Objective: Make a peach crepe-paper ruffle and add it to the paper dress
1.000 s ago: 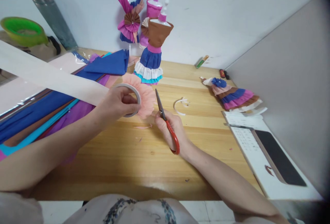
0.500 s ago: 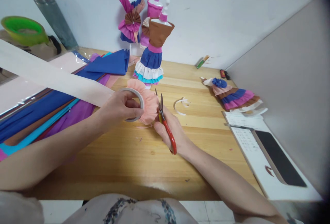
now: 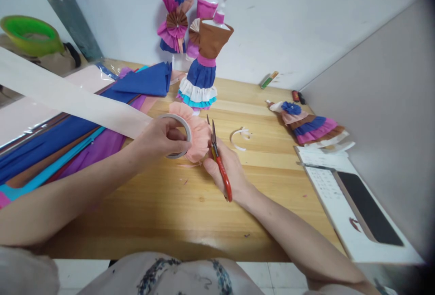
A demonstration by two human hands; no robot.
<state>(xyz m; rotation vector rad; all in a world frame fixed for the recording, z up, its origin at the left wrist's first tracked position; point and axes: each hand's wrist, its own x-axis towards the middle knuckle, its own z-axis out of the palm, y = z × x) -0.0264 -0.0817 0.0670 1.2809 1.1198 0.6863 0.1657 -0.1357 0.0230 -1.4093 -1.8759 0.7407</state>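
My left hand [image 3: 159, 136] grips a roll of white tape [image 3: 178, 135], fingers curled round its ring. Behind the roll is a gathered pink paper ruffle [image 3: 195, 134]. My right hand [image 3: 227, 168] is closed on red-handled scissors [image 3: 219, 161], whose blades point up beside the ruffle's right edge. A long pale paper strip [image 3: 64, 98] runs from my left hand away to the left edge of the view.
Coloured paper sheets [image 3: 68, 141] lie at the left of the wooden table [image 3: 204, 209]. Paper-dressed mannequins [image 3: 204, 59] stand at the back wall. A finished paper dress [image 3: 309, 127] lies at right, near a clipboard with a phone [image 3: 369, 209]. A curled white scrap [image 3: 239, 136] lies mid-table.
The scissors have swung upright and closer to the pink ruffle, blades now slightly parted beside it. My left hand with the tape has barely moved.
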